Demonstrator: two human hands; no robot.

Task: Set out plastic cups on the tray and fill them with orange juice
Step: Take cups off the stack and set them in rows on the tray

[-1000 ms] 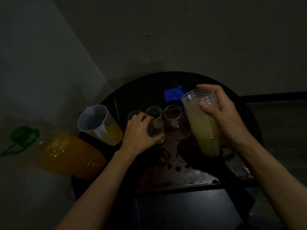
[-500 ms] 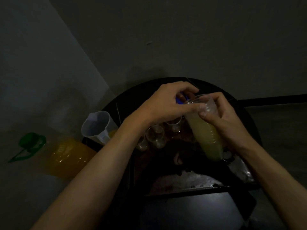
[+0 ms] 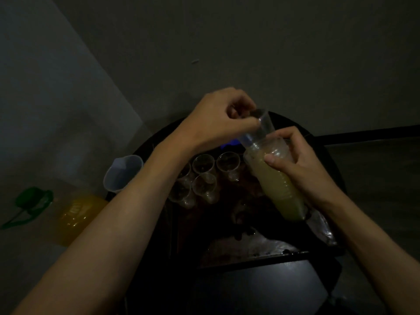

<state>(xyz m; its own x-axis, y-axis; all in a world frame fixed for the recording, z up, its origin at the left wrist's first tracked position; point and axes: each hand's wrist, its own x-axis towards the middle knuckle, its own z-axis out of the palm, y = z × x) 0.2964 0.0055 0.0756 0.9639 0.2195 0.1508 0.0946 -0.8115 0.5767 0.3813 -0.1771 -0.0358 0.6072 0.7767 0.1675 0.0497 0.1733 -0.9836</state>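
While the left hand [image 3: 218,119] pinches the rim of the top cup [image 3: 261,126] near the top middle of the frame, the right hand [image 3: 302,169] is wrapped around the stack of cups [image 3: 279,185] and holds it tilted. The top cup sticks partly out of the stack, so it looks like it is being pulled free.

Below the left hand, in the middle of the frame, about five clear cups [image 3: 204,185] stand close together on the dark tray [image 3: 261,255]. They look empty; no juice shows in any of them. The tray sits on a round dark surface [image 3: 327,155].

A jug [image 3: 122,173] stands at the left edge of the surface, partly hidden by the left arm. I cannot tell if it has juice in it. A big bottle of orange juice [image 3: 77,214] with a green cap [image 3: 34,198] is at the lower left of the frame. A small blue thing [image 3: 229,146] peeks out behind the cups.

So the job looks to be in its first part. Some cups are out and more wait in the stack. All the pouring is left to do.
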